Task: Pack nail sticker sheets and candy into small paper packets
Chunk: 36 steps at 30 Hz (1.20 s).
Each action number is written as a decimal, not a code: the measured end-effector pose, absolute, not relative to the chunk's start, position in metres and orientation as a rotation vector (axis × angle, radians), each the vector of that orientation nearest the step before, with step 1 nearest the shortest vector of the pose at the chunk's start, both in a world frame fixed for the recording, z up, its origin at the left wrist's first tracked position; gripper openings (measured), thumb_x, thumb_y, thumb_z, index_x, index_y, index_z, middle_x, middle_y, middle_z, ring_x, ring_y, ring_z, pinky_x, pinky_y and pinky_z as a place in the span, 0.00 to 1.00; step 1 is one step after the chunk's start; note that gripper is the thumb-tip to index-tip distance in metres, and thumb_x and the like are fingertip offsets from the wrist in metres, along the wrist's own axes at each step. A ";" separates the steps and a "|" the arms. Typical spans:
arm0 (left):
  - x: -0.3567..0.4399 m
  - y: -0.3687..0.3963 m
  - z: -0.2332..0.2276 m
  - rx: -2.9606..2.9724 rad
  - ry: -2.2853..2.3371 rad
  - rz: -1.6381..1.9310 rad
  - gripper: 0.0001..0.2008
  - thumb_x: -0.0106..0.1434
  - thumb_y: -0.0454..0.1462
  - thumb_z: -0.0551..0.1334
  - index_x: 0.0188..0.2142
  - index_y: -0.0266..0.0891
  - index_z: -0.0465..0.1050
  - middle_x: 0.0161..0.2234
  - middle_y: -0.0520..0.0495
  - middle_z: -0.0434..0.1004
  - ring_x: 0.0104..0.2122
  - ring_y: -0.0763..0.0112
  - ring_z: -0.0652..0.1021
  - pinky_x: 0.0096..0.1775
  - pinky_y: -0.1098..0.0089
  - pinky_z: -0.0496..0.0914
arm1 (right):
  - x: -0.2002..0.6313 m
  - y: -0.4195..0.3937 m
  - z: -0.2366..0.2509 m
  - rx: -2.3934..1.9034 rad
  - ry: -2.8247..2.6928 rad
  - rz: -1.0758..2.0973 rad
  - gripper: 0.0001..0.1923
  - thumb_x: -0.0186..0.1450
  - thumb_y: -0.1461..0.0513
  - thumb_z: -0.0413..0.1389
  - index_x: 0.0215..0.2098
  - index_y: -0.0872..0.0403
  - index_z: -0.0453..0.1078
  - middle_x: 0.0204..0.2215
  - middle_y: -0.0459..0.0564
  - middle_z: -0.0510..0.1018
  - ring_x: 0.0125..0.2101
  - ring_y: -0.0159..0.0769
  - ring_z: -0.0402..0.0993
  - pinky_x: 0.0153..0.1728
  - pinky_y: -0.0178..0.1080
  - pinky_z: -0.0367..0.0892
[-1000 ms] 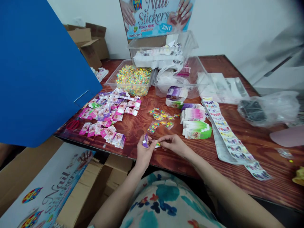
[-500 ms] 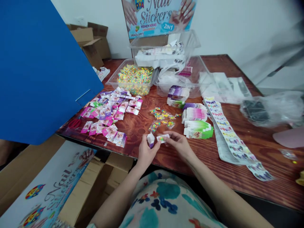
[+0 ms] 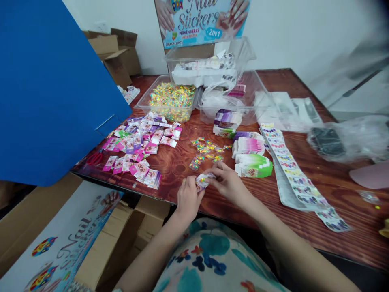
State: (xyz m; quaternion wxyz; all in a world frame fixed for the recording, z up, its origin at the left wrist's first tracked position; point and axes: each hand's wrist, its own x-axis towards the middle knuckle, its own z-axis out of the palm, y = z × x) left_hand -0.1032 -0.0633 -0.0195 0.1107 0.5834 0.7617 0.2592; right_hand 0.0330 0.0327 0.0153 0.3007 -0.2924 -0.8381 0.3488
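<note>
My left hand (image 3: 187, 200) is closed around a small printed carton (image 3: 199, 185), tilted in front of me near the table edge. At the carton's upper end, my right hand (image 3: 227, 184) pinches a small candy packet with a white sticker strip (image 3: 207, 177). The packet meets the carton's mouth; how far inside it reaches is hidden by fingers. Just beyond my hands lie several loose candy packets (image 3: 209, 148). Flattened green and white cartons (image 3: 253, 165) are stacked to the right, and a pile of filled-out small boxes (image 3: 142, 140) spreads to the left.
A clear tub of candy packets (image 3: 173, 99) stands at the back, beside stacked clear tubs (image 3: 209, 61). Long sticker strips (image 3: 288, 166) trail along the right. Red scissors (image 3: 95, 158) lie by the left edge, near a large blue panel (image 3: 57, 93). Open cardboard boxes (image 3: 118, 239) sit below.
The packet and sticker strip in my right hand have moved left to the carton's mouth. My left hand has turned the carton, so its printed face shows. Things on the table stay put.
</note>
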 end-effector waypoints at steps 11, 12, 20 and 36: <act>-0.098 -0.061 -0.021 1.655 2.175 0.944 0.15 0.58 0.33 0.63 0.44 0.41 0.62 0.40 0.44 0.74 0.42 0.57 0.76 0.42 0.60 0.70 | 0.032 0.028 0.013 -0.836 -1.898 1.385 0.11 0.61 0.54 0.60 0.38 0.51 0.76 0.28 0.50 0.79 0.30 0.40 0.76 0.32 0.39 0.70; -0.098 -0.062 -0.022 1.657 2.175 0.949 0.15 0.58 0.33 0.63 0.44 0.41 0.62 0.39 0.43 0.74 0.42 0.57 0.76 0.42 0.60 0.70 | 0.031 0.029 0.012 -0.829 -1.845 1.469 0.12 0.60 0.53 0.61 0.37 0.52 0.75 0.28 0.49 0.79 0.29 0.40 0.76 0.32 0.39 0.71; -0.096 -0.064 -0.026 1.671 2.151 0.941 0.17 0.58 0.32 0.63 0.45 0.43 0.61 0.40 0.46 0.75 0.42 0.59 0.77 0.42 0.62 0.70 | 0.026 0.022 0.005 -0.813 -2.050 1.054 0.07 0.63 0.60 0.58 0.34 0.52 0.78 0.28 0.50 0.75 0.28 0.36 0.72 0.31 0.38 0.68; -0.095 -0.059 -0.025 1.683 2.156 0.928 0.15 0.58 0.34 0.63 0.45 0.42 0.63 0.39 0.44 0.76 0.40 0.58 0.78 0.40 0.63 0.70 | 0.035 0.013 0.008 -0.750 -2.274 0.869 0.21 0.68 0.65 0.49 0.56 0.45 0.69 0.42 0.51 0.80 0.39 0.40 0.78 0.39 0.40 0.72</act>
